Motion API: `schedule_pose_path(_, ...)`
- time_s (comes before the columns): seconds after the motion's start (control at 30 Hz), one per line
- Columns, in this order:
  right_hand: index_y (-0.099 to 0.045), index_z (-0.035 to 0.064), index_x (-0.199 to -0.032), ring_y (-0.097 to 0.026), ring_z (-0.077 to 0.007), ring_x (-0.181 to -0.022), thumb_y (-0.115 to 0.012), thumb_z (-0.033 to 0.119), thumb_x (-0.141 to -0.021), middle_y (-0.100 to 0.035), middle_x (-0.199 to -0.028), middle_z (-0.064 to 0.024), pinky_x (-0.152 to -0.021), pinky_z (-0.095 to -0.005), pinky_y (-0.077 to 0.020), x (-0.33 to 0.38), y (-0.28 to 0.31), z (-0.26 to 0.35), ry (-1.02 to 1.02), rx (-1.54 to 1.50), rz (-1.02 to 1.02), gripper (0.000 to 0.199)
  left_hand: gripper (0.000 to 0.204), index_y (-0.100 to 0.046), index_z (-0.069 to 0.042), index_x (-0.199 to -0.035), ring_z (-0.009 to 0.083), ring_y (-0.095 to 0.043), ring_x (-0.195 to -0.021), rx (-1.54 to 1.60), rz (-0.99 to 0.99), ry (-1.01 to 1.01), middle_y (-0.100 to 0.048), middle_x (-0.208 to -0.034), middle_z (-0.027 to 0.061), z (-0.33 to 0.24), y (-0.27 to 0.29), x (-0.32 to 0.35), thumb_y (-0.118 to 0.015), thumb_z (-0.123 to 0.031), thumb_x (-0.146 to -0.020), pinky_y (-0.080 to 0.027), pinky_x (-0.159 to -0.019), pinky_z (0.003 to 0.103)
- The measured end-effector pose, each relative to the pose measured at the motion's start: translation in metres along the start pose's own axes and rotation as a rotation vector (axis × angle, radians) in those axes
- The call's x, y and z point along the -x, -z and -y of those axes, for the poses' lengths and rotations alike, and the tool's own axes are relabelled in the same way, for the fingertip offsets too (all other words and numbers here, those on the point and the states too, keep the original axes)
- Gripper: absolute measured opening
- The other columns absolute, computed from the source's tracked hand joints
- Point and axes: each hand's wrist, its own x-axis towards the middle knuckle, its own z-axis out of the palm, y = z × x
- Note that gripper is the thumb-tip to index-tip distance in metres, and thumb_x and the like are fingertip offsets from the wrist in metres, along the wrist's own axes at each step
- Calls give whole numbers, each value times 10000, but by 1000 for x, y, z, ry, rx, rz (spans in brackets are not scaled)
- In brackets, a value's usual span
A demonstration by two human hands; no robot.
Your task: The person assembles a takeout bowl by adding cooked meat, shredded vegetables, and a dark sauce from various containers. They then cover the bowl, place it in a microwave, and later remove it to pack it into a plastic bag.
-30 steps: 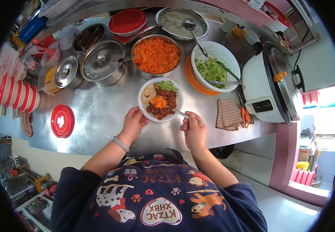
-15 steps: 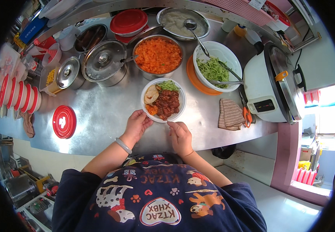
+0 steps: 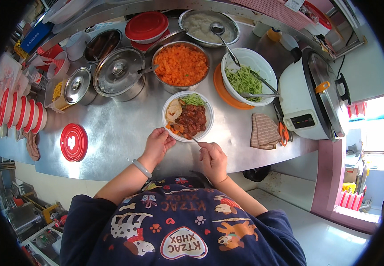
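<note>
A white round bowl (image 3: pixel 209 129) stands on the steel counter before me. In it lie dark reddish-brown meat pieces (image 3: pixel 193 120), green shreds (image 3: pixel 193 99), a pale round slice (image 3: pixel 173 110) and some diced orange carrot (image 3: pixel 174 128). My left hand (image 3: pixel 159 144) pinches the bowl's near left rim between thumb and fingers. My right hand (image 3: pixel 213 160) is closed around a thin metal utensil (image 3: pixel 194 140), whose tip dips into the food at the near rim; its end is hidden, so I cannot tell its kind.
Behind the bowl are a pot of diced carrot (image 3: pixel 181 64), a lidded pot (image 3: pixel 119 71) and a white bowl of green shreds (image 3: pixel 245 80) with tongs. A red lid (image 3: pixel 73 142) lies left. At right are a striped cloth (image 3: pixel 264 131), orange-handled scissors (image 3: pixel 283 133) and a white cooker (image 3: pixel 300 97).
My right hand has drawn slightly right and toward me, so more of the utensil shows. The carrot at the bowl's near left looks more spread out. My left hand stays at the rim.
</note>
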Motion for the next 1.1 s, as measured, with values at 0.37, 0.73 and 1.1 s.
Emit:
schedule_pose_path(0.37,-635,32,-1054,-602,-201,-610,-557,2,-906,-594,-789,-112,-575,-306,-497,-9,-4,-3,14,-58,31,171,142,-479,-47,-1111,157,-612,-877,8,5,8,-604,-1020,73,0,3,-1,-474,-140,-1004,-547,-838,323)
schedule_pose_path(0.73,-632,-19,-1017,-603,-162,-611,-510,-3,-928,-603,-790,-92,-603,-270,-494,-17,3,-3,23,-16,44,152,138,-492,-47,-1099,169,-625,-897,-66,34,64,-616,-1038,80,-8,9,-7,-486,-141,-998,-547,-828,320)
schedule_pose_path(1.1,-513,-50,-1244,-580,-127,-740,-544,178,-977,-600,-851,-82,-678,-279,-517,-171,-28,-9,-598,-748,-210,353,166,-479,-75,-1127,193,-633,-886,-60,92,99,-626,-1064,87,-27,7,-7,-505,-148,-980,-535,-795,347)
